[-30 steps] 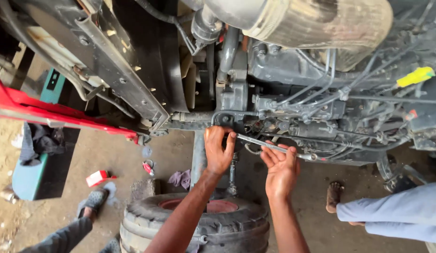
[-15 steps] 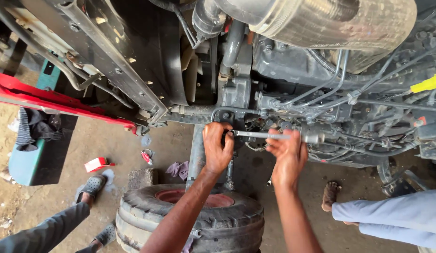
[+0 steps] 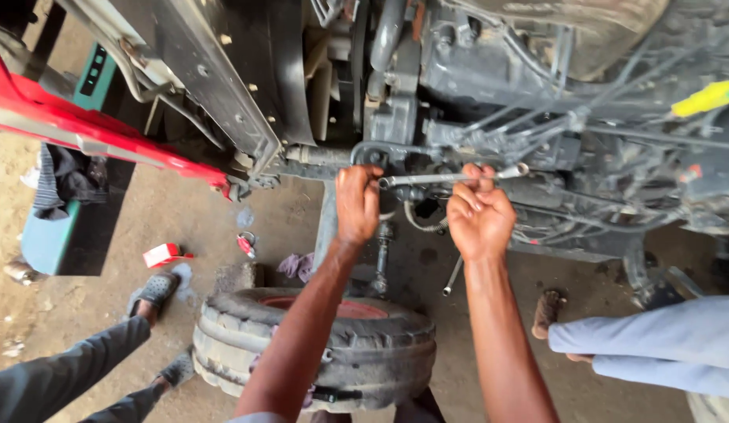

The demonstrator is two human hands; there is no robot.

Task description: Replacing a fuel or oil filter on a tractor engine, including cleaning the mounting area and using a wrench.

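A silver ring spanner point(image 3: 450, 178) lies nearly level against the greasy underside of a vehicle engine point(image 3: 490, 70). My right hand point(image 3: 480, 215) is closed around its shaft near the free end. My left hand point(image 3: 358, 202) grips the spanner's head end, where it meets a fitting on a dark metal bracket point(image 3: 378, 150). Both forearms reach up from the bottom of the view. The bolt itself is hidden behind my left fingers.
A worn tyre on a red rim point(image 3: 317, 337) lies on the dirt floor below my arms. Another person's legs and sandalled feet point(image 3: 149, 294) are at the lower left, a pale blue sleeve point(image 3: 654, 345) at the right. A red body panel point(image 3: 90, 133) juts in from the left.
The spanner's handle has swung up from a downward tilt to nearly level, my right hand rising and closing around it. The view has moved closer to the engine.
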